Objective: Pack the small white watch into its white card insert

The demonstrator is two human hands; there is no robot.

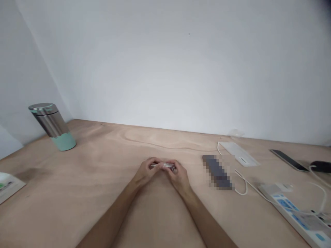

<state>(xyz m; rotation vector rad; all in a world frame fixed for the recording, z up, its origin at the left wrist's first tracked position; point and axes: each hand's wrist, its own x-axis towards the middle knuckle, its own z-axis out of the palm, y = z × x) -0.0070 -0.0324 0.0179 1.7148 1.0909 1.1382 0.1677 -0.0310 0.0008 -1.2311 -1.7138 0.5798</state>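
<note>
Near the middle of the wooden table (103,165), a small, whitish, shiny object (167,165) is held between both hands. My left hand (148,170) has its fingers closed on the object's left end. On the right end, my right hand (178,173) is closed too, with its thumb near the left thumb. The fingers cover much of the object, and what it is cannot be made out.
A steel and mint-green tumbler (53,127) stands at the back left. To the right lie a pixelated dark phone (218,172), a white flat case (240,154), another dark phone (288,160), white cables and a power strip (297,217). A white box (10,187) sits far left.
</note>
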